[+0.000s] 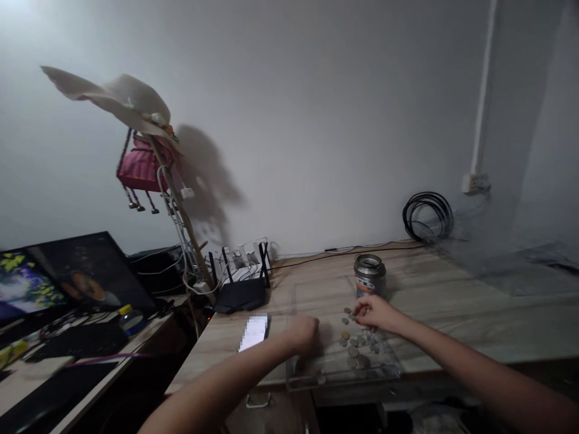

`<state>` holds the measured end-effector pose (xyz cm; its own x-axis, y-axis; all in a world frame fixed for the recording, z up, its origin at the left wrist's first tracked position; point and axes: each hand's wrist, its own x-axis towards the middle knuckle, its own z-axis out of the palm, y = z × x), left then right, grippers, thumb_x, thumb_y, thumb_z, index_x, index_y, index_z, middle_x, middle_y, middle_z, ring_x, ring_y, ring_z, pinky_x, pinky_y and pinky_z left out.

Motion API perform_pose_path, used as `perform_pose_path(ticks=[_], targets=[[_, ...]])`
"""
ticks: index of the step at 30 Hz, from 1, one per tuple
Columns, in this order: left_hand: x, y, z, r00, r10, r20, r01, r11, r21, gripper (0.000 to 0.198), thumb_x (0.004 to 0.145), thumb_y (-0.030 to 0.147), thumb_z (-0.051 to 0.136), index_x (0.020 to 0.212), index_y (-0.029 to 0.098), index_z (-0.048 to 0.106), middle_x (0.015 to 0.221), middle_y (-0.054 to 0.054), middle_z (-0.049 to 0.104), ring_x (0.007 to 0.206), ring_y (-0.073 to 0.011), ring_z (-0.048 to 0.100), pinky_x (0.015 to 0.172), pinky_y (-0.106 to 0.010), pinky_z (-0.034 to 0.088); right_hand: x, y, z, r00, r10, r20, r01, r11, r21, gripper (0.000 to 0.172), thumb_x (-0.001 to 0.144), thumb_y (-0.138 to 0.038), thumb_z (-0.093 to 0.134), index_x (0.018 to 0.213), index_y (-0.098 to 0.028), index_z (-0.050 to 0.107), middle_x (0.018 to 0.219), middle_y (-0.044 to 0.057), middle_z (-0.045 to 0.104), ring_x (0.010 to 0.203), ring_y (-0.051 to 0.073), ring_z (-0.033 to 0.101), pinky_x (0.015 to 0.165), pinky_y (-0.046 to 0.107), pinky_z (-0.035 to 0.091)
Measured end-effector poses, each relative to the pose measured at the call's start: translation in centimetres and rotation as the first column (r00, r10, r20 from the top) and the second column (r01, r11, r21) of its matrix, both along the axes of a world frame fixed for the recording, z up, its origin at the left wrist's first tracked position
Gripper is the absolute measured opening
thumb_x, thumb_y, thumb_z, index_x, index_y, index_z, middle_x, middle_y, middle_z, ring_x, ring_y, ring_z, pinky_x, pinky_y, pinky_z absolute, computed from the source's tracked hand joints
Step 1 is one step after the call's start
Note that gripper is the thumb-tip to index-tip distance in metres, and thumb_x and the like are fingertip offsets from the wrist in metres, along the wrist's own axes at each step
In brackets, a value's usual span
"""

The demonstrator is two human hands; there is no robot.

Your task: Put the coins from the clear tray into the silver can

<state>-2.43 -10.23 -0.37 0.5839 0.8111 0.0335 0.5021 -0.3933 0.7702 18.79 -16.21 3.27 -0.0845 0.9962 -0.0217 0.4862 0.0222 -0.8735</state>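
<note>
Loose coins (353, 351), silvery and brassy, lie scattered in a shallow clear plastic tray (344, 381) on the wooden table. Over the tray's far right part, my right hand (373, 313) has its fingers pinched together, with a small coin at the fingertips. Just behind that hand a metal tin (370, 274) with a printed label stands upright, a slot visible in its top. My left hand (306, 334) is curled closed above the left part of the tray, apart from the coins in view. Its fingers point down and are mostly hidden, so whatever they hold does not show.
A lit phone (254, 331) lies left of the tray, near a black router (239, 295). Coiled black cable (427, 217) leans on the wall. To the left are monitors (90, 271), a yellow-capped bottle (131, 320) and a stand holding a hat (122, 102) and pink bag (142, 166).
</note>
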Motion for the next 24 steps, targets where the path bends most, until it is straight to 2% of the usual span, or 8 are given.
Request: perform_pose_path(ticks=[2, 4, 6, 8, 11, 16, 21, 24], targets=[[0.6, -0.9, 0.7, 0.989, 0.103, 0.107, -0.050, 0.911, -0.408, 0.036, 0.074, 0.043, 0.040, 0.050, 0.016, 0.046, 0.041, 0.003, 0.032, 0.039, -0.0088, 0.034, 0.043, -0.020, 0.030, -1.8, -0.3, 0.4, 0.999, 0.040, -0.022, -0.040, 0.999, 0.022, 0.020, 0.054, -0.026, 0.058, 0.068, -0.015, 0.048, 0.049, -0.005, 0.049, 0.039, 0.007, 0.045, 0.039, 0.020, 0.040], [1.4, -2.0, 1.3, 0.974, 0.149, 0.169, 0.040, 0.621, -0.783, 0.050, 0.077, 0.053, 0.020, 0.059, 0.015, 0.048, 0.046, 0.002, 0.038, 0.033, -0.0056, 0.023, 0.034, -0.016, 0.018, -3.6, -0.2, 1.4, 0.994, 0.112, -0.017, -0.111, 0.992, 0.065, 0.021, 0.057, -0.029, 0.056, 0.071, -0.015, 0.049, 0.053, -0.003, 0.053, 0.043, 0.008, 0.048, 0.041, 0.020, 0.041], [1.9, -3.2, 1.7, 0.919, 0.226, 0.323, 0.225, 0.371, -0.901, 0.048, 0.078, 0.051, 0.019, 0.064, 0.014, 0.047, 0.051, 0.001, 0.041, 0.032, -0.0024, 0.016, 0.032, -0.014, 0.009, -4.8, 0.1, 2.5, 0.989, 0.114, 0.090, -0.127, 0.981, 0.149, 0.023, 0.064, -0.033, 0.051, 0.077, -0.014, 0.052, 0.060, 0.000, 0.057, 0.047, 0.009, 0.051, 0.044, 0.021, 0.041], [1.9, -4.2, 2.0, 0.781, 0.374, 0.500, 0.429, 0.261, -0.865, 0.035, 0.081, 0.040, 0.027, 0.066, 0.013, 0.044, 0.052, 0.003, 0.038, 0.033, -0.0008, 0.015, 0.032, -0.012, 0.005, -5.0, 0.3, 2.9, 0.955, 0.023, 0.296, -0.096, 0.967, 0.237, 0.025, 0.070, -0.034, 0.044, 0.082, -0.015, 0.054, 0.069, 0.003, 0.060, 0.056, 0.010, 0.054, 0.051, 0.022, 0.041], [0.7, -5.6, 2.0, 0.483, 0.606, 0.631, 0.600, 0.295, -0.743, 0.023, 0.081, 0.024, 0.031, 0.062, 0.014, 0.039, 0.049, 0.007, 0.026, 0.032, -0.0004, 0.014, 0.032, -0.012, 0.004, -4.0, -0.1, 1.4, 0.855, -0.017, 0.519, -0.112, 0.970, 0.216, 0.018, 0.060, -0.029, 0.055, 0.070, -0.015, 0.060, 0.065, 0.003, 0.060, 0.061, 0.013, 0.054, 0.055, 0.023, 0.039], [-1.2, -7.3, 1.4, 0.127, 0.835, 0.536, 0.564, 0.383, -0.731, 0.018, 0.078, 0.016, 0.032, 0.062, 0.014, 0.039, 0.051, 0.004, 0.031, 0.035, -0.0018, 0.024, 0.032, -0.012, 0.013, -2.6, -1.8, -2.5, 0.703, 0.203, 0.681, -0.143, 0.979, -0.144, 0.015, 0.043, -0.018, 0.062, 0.059, -0.018, 0.061, 0.050, -0.002, 0.054, 0.053, 0.013, 0.050, 0.051, 0.022, 0.036], [-0.7, -7.3, 1.8, 0.000, 0.927, 0.374, 0.475, 0.330, -0.816, 0.021, 0.078, 0.013, 0.031, 0.066, 0.011, 0.048, 0.059, -0.003, 0.044, 0.052, -0.0075, 0.048, 0.042, -0.016, 0.039, -2.7, -1.3, -3.1, 0.686, 0.313, 0.657, -0.180, 0.947, -0.264, 0.007, 0.046, -0.011, 0.056, 0.048, -0.017, 0.056, 0.040, -0.006, 0.044, 0.044, 0.008, 0.043, 0.050, 0.020, 0.035], [0.0, -6.5, 1.6, 0.018, 0.940, 0.341, 0.468, 0.293, -0.834, 0.019, 0.076, 0.014, 0.034, 0.068, 0.010, 0.050, 0.065, -0.005, 0.049, 0.060, -0.0108, 0.053, 0.054, -0.024, 0.047, -2.6, -0.6, -2.9, 0.687, 0.351, 0.636, -0.225, 0.935, -0.273, 0.011, 0.043, -0.007, 0.057, 0.041, -0.016, 0.051, 0.036, -0.007, 0.039, 0.042, 0.007, 0.040, 0.050, 0.021, 0.035]])
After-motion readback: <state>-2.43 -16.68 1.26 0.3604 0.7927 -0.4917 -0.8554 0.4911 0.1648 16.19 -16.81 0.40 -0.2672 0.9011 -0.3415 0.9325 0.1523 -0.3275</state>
